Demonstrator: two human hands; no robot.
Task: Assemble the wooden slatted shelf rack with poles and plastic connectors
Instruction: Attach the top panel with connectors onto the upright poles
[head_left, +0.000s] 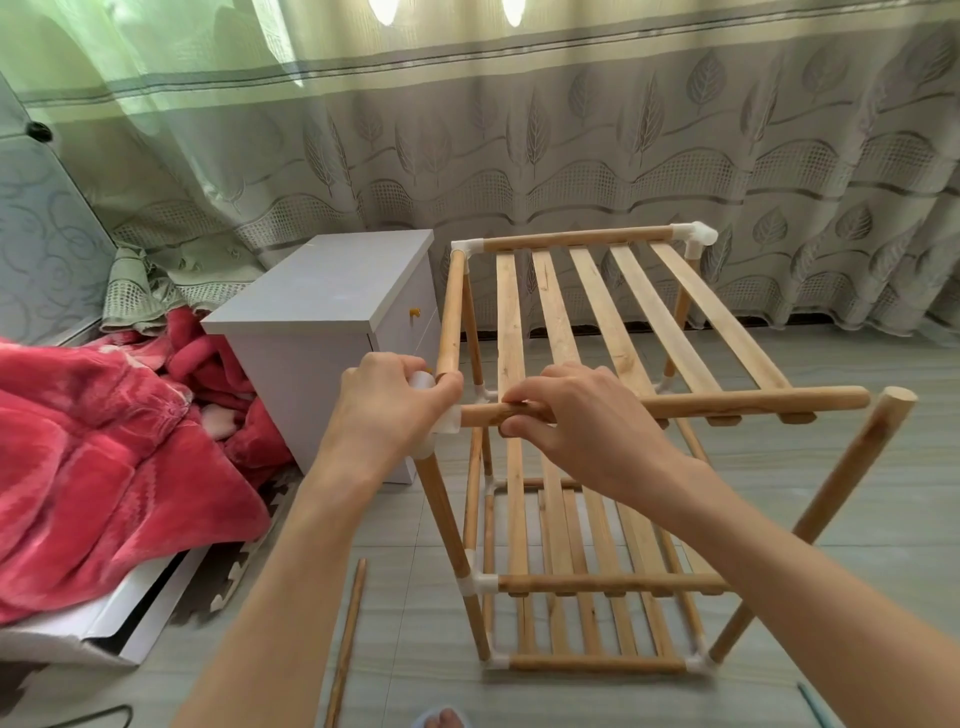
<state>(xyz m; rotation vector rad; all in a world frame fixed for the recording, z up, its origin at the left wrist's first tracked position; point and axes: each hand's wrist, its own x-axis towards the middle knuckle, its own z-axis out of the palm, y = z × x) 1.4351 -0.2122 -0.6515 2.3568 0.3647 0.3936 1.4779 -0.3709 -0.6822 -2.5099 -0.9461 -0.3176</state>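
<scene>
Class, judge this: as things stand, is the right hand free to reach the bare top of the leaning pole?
Probably not yet: the right hand grips the front rail; nothing blocks the leaning pole.

Matt bare wood slats (618, 332), smooth white plastic connector (698, 234), plush red blanket (104, 457)

Upright wooden rack (613, 332), near-right top corner unconnected.

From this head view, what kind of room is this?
Most likely a bedroom at home. A red plush blanket lies over a low bed at left, a white bedside cabinet stands next to it, and floor-length leaf-patterned curtains cover the far wall behind the half-built wooden rack.
</scene>
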